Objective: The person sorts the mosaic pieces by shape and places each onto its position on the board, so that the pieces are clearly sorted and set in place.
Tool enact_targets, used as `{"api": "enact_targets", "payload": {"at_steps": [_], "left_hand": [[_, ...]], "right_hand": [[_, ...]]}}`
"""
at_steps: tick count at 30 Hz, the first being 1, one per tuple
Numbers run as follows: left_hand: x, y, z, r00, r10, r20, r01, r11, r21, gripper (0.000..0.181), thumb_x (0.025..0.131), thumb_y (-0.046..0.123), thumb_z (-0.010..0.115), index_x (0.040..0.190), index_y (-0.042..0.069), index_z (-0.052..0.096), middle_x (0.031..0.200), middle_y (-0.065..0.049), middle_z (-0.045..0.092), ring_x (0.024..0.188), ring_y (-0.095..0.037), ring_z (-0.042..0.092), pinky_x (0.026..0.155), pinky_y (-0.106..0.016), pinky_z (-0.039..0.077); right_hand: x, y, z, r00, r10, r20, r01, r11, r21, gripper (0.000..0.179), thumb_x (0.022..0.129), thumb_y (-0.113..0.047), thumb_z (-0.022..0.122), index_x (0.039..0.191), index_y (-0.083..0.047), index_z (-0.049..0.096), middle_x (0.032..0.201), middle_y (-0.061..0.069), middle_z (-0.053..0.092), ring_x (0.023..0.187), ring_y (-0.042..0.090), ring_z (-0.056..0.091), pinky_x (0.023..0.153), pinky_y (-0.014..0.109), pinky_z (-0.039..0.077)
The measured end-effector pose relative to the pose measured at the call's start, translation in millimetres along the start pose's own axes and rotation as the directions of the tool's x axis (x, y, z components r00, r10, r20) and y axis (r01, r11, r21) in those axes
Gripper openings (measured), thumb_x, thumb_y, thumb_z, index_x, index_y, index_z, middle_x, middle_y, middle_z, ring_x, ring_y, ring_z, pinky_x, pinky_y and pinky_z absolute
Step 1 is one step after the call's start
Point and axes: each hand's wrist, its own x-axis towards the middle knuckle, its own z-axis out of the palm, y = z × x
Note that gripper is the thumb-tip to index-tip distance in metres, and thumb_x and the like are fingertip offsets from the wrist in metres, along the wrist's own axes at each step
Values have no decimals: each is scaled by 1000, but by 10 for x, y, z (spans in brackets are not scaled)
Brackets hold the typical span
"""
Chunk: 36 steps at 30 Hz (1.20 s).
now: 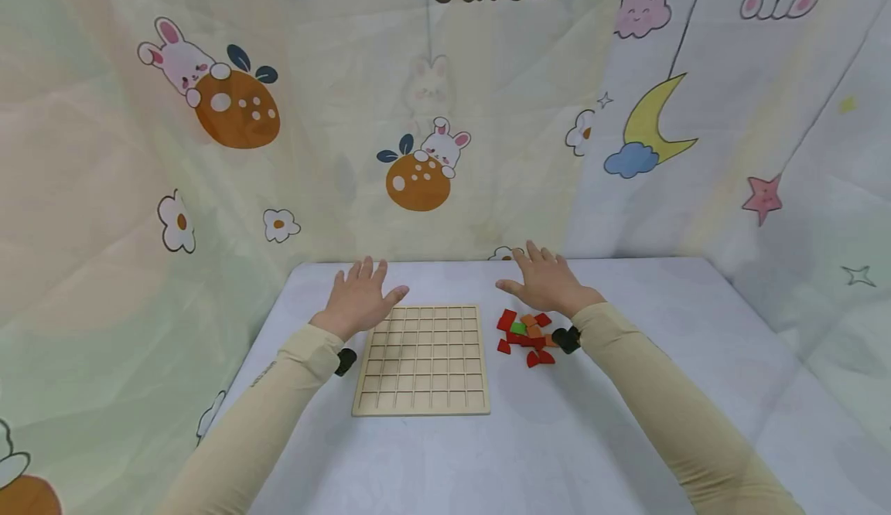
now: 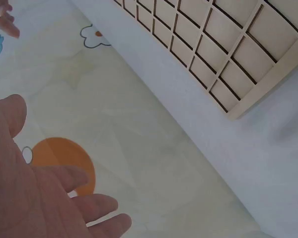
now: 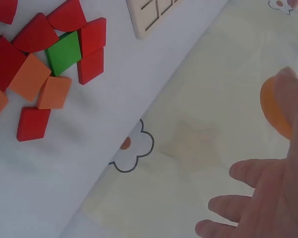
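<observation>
My left hand (image 1: 360,297) hovers over the far left corner of a pale wooden grid board (image 1: 425,360), fingers spread and holding nothing. To the right, my right hand (image 1: 546,277) is raised just beyond a small pile of blocks, its fingers apart and bare. The pile mixes red blocks (image 3: 37,32), some square and some quarter-round, with orange blocks (image 3: 54,92) and one green block (image 3: 63,53). In the left wrist view the board's square cells (image 2: 208,49) hold nothing. Neither hand touches the board or the blocks.
The board and pile lie on a white-covered table (image 1: 445,461). A printed fabric curtain (image 1: 334,113) with rabbits, flowers and a moon hangs behind the table's far edge and along both sides. Dark wrist cameras (image 1: 346,361) sit under both sleeves.
</observation>
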Motion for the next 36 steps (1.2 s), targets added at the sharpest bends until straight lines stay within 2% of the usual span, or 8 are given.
{"api": "enact_targets", "payload": {"at_steps": [5, 9, 16, 20, 30, 36], "left_hand": [[7, -61, 85, 1000, -6, 16, 6, 1000, 8, 82, 98, 64, 30, 155, 5, 21, 160, -25, 12, 147, -44, 13, 117, -66, 9], [10, -103, 134, 1000, -8, -17, 8, 1000, 28, 84, 97, 65, 30, 155, 5, 20, 160, -26, 12, 147, -44, 11, 117, -66, 8], [4, -99, 105, 998, -12, -57, 14, 999, 30, 84, 97, 64, 33, 154, 4, 21, 160, -26, 14, 147, -43, 10, 118, -65, 9], [-24, -129, 140, 997, -24, -75, 25, 1000, 16, 84, 97, 63, 35, 154, 3, 21, 159, -27, 13, 147, -44, 9, 117, -66, 9], [-81, -226, 335, 989, -11, -146, 9, 1000, -11, 82, 96, 61, 40, 152, 2, 28, 158, -27, 19, 146, -45, 15, 116, -65, 14], [-92, -298, 513, 993, -41, -110, 36, 998, -51, 82, 96, 61, 41, 152, 1, 29, 158, -28, 19, 146, -45, 16, 116, -65, 15]], "right_hand": [[15, 8, 44, 1000, 4, 20, -4, 1000, -12, 87, 93, -63, 45, 154, -4, 24, 158, 28, 15, 141, 52, 19, 114, 70, 15], [27, 11, 74, 1000, 16, 27, -15, 1000, -21, 89, 93, -65, 45, 154, -4, 23, 158, 28, 14, 141, 52, 19, 113, 70, 16], [48, -49, 88, 999, 35, -18, -36, 999, -19, 88, 93, -63, 47, 154, -4, 24, 159, 27, 13, 141, 52, 19, 113, 70, 16], [34, -107, 148, 999, 32, -38, -33, 999, -24, 88, 92, -62, 49, 153, -4, 24, 159, 27, 13, 141, 51, 20, 113, 70, 16], [5, -226, 398, 999, 6, -47, -7, 1000, -25, 88, 92, -64, 48, 154, -5, 25, 159, 25, 15, 141, 48, 23, 113, 69, 18], [9, -268, 568, 999, 2, -47, -1, 1000, 16, 83, 94, -60, 49, 152, -4, 29, 158, 27, 17, 140, 48, 27, 113, 68, 21]]}}
